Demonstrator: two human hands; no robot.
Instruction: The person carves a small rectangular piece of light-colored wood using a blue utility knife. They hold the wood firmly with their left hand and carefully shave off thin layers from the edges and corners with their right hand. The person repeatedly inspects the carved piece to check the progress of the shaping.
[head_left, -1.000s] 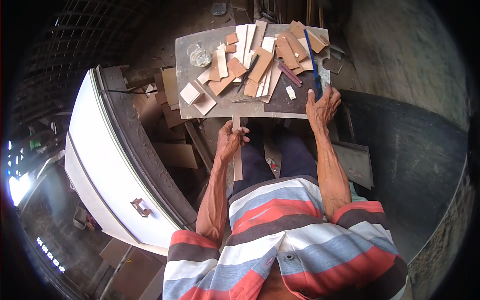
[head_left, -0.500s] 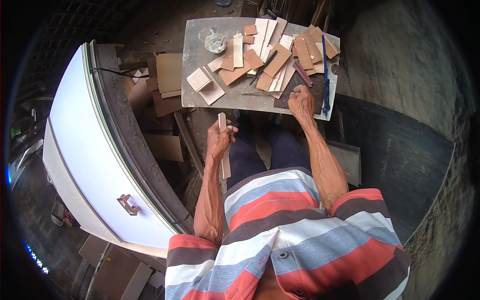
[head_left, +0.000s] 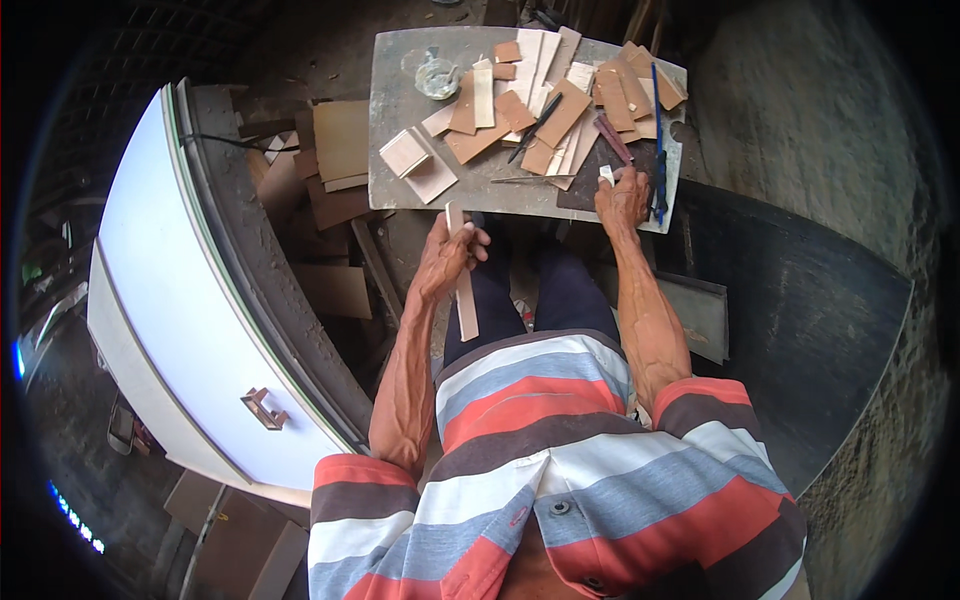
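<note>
My left hand is closed around a narrow pale wooden strip, held above my lap just off the table's near edge. At the table's near right corner, my right hand has its fingers curled on a small whitish piece, whose kind I cannot make out. Under that hand lies a dark brown square pad. Close beyond the fingertips are dark red sticks, and to the right a long thin blue tool. A thin pointed tool lies along the pad's left side.
Loose wooden pieces cover much of the worktable, with a black pen-like tool among them. A glass bowl and stacked blocks sit left. A white panel stands left, a dark board right.
My left hand has moved up and slightly right with the strip. My right hand has shifted slightly right, and the small whitish piece now shows at its fingers.
</note>
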